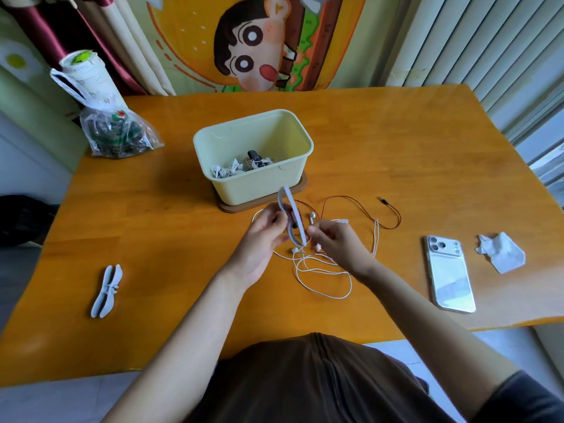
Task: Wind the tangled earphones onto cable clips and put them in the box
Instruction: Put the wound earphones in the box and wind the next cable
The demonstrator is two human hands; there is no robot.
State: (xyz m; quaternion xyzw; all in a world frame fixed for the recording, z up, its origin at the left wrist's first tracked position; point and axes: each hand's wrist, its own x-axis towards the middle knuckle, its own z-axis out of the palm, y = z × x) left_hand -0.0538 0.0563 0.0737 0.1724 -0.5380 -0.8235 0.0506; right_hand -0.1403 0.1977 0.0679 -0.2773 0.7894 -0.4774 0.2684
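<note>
The person wears a dark brown top point(314, 386), its right sleeve point(518, 399) short.

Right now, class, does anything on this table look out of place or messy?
A crumpled tissue lies right of the phone, unrelated to the job. White earphones and a dark red cable sprawl tangled before the box.

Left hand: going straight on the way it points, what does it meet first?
Probably the front wall of the box, since the left hand, gripping the cable clip, points at it; depth is unclear.
</note>
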